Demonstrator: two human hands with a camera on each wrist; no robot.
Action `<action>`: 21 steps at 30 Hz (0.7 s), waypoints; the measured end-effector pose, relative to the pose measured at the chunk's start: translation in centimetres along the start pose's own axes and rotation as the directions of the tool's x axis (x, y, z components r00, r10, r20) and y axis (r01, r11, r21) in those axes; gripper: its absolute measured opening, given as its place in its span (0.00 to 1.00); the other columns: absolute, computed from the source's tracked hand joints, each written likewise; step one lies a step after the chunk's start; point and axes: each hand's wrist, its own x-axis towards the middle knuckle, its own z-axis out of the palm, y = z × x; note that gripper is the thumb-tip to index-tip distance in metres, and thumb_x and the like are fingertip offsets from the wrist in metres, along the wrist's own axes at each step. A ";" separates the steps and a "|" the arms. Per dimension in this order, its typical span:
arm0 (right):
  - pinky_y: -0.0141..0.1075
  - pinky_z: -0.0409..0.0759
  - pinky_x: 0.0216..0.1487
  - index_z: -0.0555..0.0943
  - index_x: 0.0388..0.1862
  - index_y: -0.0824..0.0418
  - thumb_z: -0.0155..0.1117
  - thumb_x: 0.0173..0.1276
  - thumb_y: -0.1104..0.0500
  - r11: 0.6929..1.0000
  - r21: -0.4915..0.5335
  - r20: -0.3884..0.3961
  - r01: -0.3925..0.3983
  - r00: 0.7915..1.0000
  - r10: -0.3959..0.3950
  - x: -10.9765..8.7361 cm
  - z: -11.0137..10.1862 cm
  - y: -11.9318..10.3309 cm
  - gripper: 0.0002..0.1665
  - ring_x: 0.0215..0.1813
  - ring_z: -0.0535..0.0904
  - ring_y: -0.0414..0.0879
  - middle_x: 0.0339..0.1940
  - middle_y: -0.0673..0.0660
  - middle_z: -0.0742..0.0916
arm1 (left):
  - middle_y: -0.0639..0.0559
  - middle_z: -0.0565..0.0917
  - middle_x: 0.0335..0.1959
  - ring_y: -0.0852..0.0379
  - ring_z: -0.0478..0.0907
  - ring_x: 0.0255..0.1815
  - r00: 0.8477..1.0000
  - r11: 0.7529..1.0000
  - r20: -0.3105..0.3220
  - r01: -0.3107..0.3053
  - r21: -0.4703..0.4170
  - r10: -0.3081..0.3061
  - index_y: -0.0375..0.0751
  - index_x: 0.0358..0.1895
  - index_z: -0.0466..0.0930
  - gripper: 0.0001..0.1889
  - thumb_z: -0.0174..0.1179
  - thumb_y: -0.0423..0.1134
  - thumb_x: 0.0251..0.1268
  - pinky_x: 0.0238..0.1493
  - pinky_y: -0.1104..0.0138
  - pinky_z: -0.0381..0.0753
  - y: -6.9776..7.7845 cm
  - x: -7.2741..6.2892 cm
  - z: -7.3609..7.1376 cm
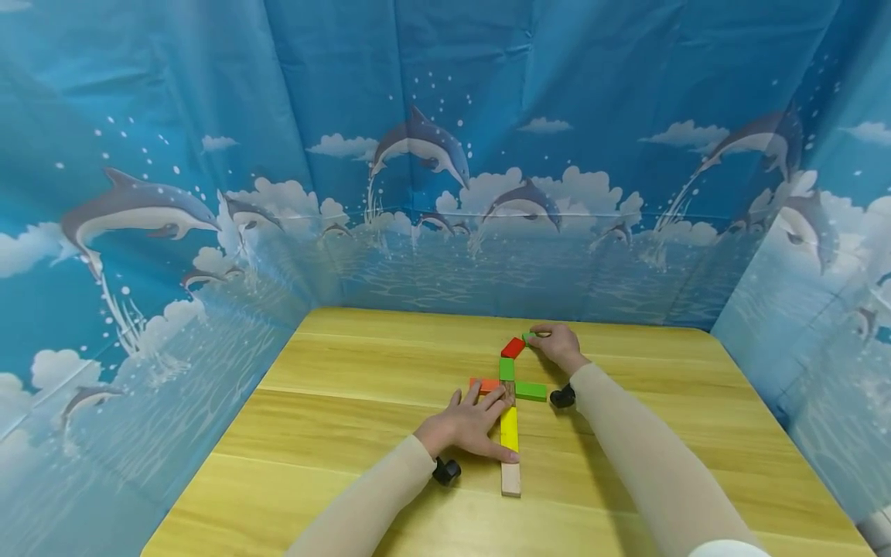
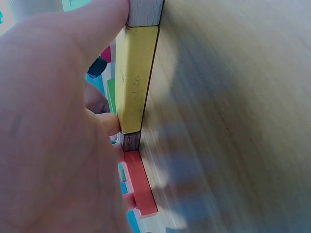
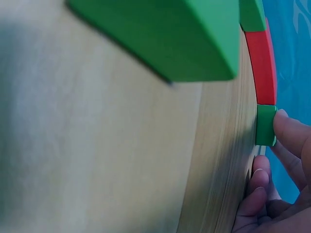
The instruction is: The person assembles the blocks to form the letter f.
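On the table, wooden blocks lie end to end in a cross with a bent top. My right hand [image 1: 559,346] pinches a small green block [image 3: 265,125] at the far tip, right against a red block [image 1: 513,348]. Below the red one comes another green block [image 1: 506,369], then a dark brown block [image 1: 509,393]. My left hand [image 1: 466,429] lies spread over the lower part, fingertips on the brown block and the orange-red block [image 2: 140,187]. Its thumb rests where the yellow block [image 1: 510,429] meets the pale wooden block [image 1: 511,481].
A longer green block [image 1: 531,391] forms the cross's right arm, close to the right wrist's black camera [image 1: 562,397]. Yellowish wood-grain planks make up the table [image 1: 334,418]. A blue curtain [image 1: 445,255] printed with dolphins hangs along its back and sides.
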 end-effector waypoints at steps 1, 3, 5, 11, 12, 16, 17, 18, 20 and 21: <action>0.58 0.72 0.62 0.78 0.68 0.59 0.63 0.76 0.51 1.000 0.005 0.002 -0.002 1.000 0.002 0.0 0.0 0.0 0.26 0.65 0.73 0.65 0.70 0.68 0.75 | 0.61 0.38 0.83 0.42 0.31 0.82 1.000 1.000 -0.001 0.002 0.000 -0.002 0.62 0.83 0.43 0.56 0.48 0.84 0.54 0.74 0.38 0.42 0.0 0.0 0.0; 0.59 0.71 0.64 0.78 0.69 0.58 0.62 0.76 0.50 1.000 0.015 0.008 -0.008 1.000 0.008 0.0 0.1 0.0 0.26 0.66 0.72 0.65 0.71 0.67 0.74 | 0.62 0.37 0.83 0.42 0.31 0.82 1.000 1.000 0.000 0.004 -0.002 -0.004 0.62 0.83 0.43 0.56 0.48 0.84 0.54 0.74 0.38 0.42 0.0 0.0 0.0; 0.59 0.70 0.65 0.77 0.69 0.58 0.61 0.77 0.50 0.999 0.032 0.012 -0.012 1.000 0.011 0.1 0.1 0.1 0.27 0.68 0.69 0.66 0.72 0.67 0.73 | 0.62 0.37 0.83 0.43 0.31 0.82 1.000 1.000 -0.001 0.006 -0.004 -0.006 0.63 0.83 0.42 0.56 0.48 0.84 0.53 0.74 0.38 0.42 0.0 0.0 0.0; 0.57 0.75 0.60 0.74 0.72 0.61 0.59 0.78 0.51 0.992 0.125 0.036 -0.022 0.999 0.018 0.0 -0.8 0.8 0.28 0.67 0.70 0.66 0.74 0.68 0.70 | 0.62 0.37 0.83 0.43 0.30 0.82 1.000 1.000 -0.001 -0.004 -0.001 0.004 0.64 0.83 0.42 0.56 0.47 0.85 0.53 0.75 0.38 0.41 0.2 0.2 0.2; 0.55 0.77 0.57 0.73 0.73 0.61 0.59 0.78 0.52 0.990 0.137 0.045 -0.025 0.999 0.019 -0.1 -1.1 0.9 0.29 0.66 0.72 0.65 0.73 0.68 0.70 | 0.62 0.37 0.83 0.43 0.30 0.82 1.000 1.000 -0.003 -0.006 -0.004 0.006 0.63 0.83 0.42 0.56 0.47 0.84 0.53 0.74 0.38 0.42 0.2 0.2 0.2; 0.48 0.81 0.45 0.71 0.74 0.62 0.59 0.78 0.53 0.992 0.128 0.070 -0.004 0.998 -0.005 -0.6 -2.1 0.9 0.30 0.58 0.79 0.61 0.69 0.69 0.73 | 0.61 0.38 0.83 0.42 0.31 0.82 1.000 1.000 -0.003 -0.010 -0.018 0.010 0.62 0.83 0.43 0.57 0.49 0.84 0.53 0.74 0.38 0.42 0.2 0.0 0.1; 0.47 0.82 0.44 0.71 0.74 0.62 0.60 0.77 0.54 0.992 0.127 0.070 0.001 0.998 -0.010 -0.8 -2.4 0.8 0.30 0.56 0.80 0.61 0.68 0.69 0.75 | 0.61 0.38 0.83 0.41 0.31 0.82 1.000 1.000 -0.003 -0.011 -0.020 0.011 0.62 0.83 0.43 0.57 0.49 0.83 0.53 0.74 0.37 0.42 0.2 -0.1 0.1; 0.47 0.82 0.44 0.71 0.74 0.63 0.60 0.77 0.55 0.992 0.123 0.072 0.013 0.997 -0.022 -1.1 -2.7 0.7 0.30 0.55 0.80 0.61 0.67 0.69 0.75 | 0.60 0.38 0.83 0.41 0.31 0.82 1.000 1.000 -0.003 -0.011 -0.020 0.011 0.62 0.83 0.43 0.57 0.49 0.83 0.54 0.74 0.37 0.41 0.2 -0.1 0.1; 0.49 0.82 0.45 0.71 0.73 0.63 0.60 0.77 0.55 0.993 0.111 0.073 0.037 0.996 -0.045 -1.5 -3.4 0.4 0.29 0.54 0.81 0.61 0.65 0.70 0.77 | 0.61 0.37 0.83 0.41 0.30 0.82 1.000 1.000 0.003 -0.008 -0.016 0.008 0.62 0.83 0.41 0.57 0.49 0.83 0.54 0.74 0.38 0.40 0.1 -0.1 0.0; 0.50 0.82 0.45 0.72 0.73 0.63 0.61 0.77 0.55 0.994 0.103 0.072 0.045 0.996 -0.052 -1.7 -3.7 0.3 0.29 0.53 0.81 0.61 0.64 0.69 0.77 | 0.61 0.37 0.83 0.41 0.30 0.82 1.000 1.000 0.003 -0.008 -0.015 0.008 0.62 0.83 0.41 0.56 0.49 0.83 0.54 0.75 0.38 0.40 0.1 -0.1 0.0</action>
